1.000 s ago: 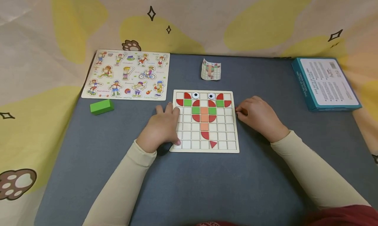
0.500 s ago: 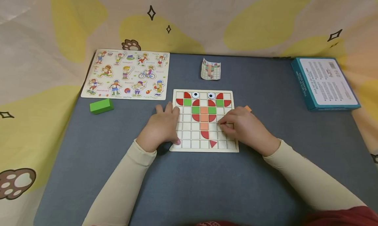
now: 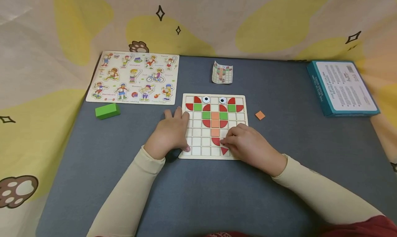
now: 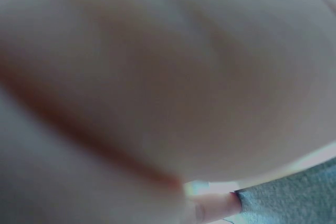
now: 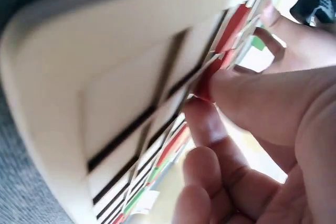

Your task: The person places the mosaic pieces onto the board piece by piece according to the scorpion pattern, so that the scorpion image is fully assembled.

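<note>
A white grid board [image 3: 187, 155] lies on the table, with red, green and orange pieces and two eye pieces in its cells. My left hand [image 3: 169, 135] rests along the board's left edge, fingers spread, thumb near the lower left corner. Over the lower right part of the board, my right hand [image 3: 249, 145] pinches a small red piece [image 5: 206, 83] between thumb and index finger, just at the grid. Close to those fingertips are a red quarter-circle piece [image 3: 215, 141] and a red triangle piece [image 3: 224, 151]. In the left wrist view the palm hides nearly everything.
An orange square piece [image 3: 260, 115] lies right of the board. Behind the board stands a curled pattern card [image 3: 222, 73]. A picture puzzle board [image 3: 133, 77] and a green block [image 3: 107, 111] are at the left, a teal box [image 3: 344, 88] at the far right.
My right hand has moved from beside the board's right edge leftward and down onto its lower cells, uncovering the orange square on the table. The left hand has stayed in place.
</note>
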`<state>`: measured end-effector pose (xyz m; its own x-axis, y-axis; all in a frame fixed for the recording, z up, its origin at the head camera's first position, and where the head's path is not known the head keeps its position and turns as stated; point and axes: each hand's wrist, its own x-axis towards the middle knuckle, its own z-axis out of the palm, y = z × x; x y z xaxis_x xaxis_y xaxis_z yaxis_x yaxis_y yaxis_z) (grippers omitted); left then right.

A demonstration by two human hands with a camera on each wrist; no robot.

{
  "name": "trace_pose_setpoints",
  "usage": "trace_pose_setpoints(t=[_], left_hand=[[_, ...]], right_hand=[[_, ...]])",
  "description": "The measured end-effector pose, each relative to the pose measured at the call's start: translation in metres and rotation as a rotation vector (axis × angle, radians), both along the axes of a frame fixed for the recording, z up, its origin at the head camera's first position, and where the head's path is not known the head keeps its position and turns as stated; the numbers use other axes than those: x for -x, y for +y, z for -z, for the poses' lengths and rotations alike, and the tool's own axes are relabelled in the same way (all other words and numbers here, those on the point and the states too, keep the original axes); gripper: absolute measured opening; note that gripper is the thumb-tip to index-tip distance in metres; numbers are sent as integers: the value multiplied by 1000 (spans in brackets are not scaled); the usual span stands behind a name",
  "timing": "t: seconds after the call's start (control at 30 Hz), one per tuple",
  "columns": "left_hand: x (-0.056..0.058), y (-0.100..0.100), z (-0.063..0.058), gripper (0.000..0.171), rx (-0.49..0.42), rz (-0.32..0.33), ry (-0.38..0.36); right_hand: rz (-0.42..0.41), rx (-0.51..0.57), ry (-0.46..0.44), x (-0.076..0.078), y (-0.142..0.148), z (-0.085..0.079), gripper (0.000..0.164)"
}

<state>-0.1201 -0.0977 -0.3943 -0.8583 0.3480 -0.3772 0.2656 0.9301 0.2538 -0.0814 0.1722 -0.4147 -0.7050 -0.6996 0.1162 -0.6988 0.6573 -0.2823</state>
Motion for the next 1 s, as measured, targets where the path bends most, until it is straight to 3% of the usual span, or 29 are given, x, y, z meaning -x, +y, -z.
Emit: trace_pose_setpoints(t=[0.37,0.73,0.87,1.0], left_hand=[[0,0,0,111,4,-1,-3],[1,0,2,111,-2,-5,-8],[1,0,1,110,0,-6,-7],[1,1,1,111,0,-6,-7]], right_hand=[[-4,-37,-25,-2,-2,-2,25],[-6,-3,-30,-2,1,-3,21],[81,20,-94,-1,3,-10,18],[256,16,-96,8,17,-23,21]])
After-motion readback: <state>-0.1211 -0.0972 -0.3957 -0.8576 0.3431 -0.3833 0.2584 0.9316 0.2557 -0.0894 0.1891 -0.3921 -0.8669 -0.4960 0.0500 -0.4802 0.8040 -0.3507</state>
